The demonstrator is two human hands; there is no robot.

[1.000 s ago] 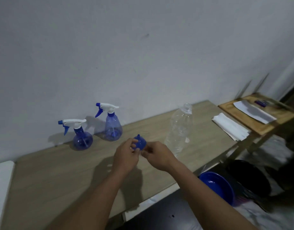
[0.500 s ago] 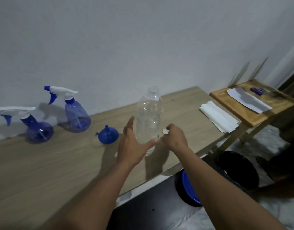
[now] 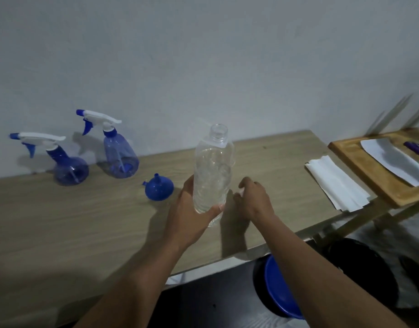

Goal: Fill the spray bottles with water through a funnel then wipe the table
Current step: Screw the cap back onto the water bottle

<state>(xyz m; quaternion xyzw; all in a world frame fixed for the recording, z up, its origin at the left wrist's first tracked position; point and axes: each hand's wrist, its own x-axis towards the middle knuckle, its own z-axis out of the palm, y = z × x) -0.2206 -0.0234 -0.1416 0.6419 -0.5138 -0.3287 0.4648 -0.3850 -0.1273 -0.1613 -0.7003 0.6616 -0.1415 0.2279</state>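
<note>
Beside the clear bottle grasped by the left hand, the right hand curls, its grip's contents hidden.

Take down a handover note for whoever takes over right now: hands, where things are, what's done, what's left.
Left hand grips the clear bottle, which is upright and uncapped. Right hand is curled beside it; whether it holds anything is unclear.
Funnel lies mouth-down on the table. Left spray bottle and right spray bottle stand by the wall, heads on. White sheets lie at the table's right end.
Done: clear bottle open.
Left: remove heads, fill both through the funnel, wipe the table.
</note>
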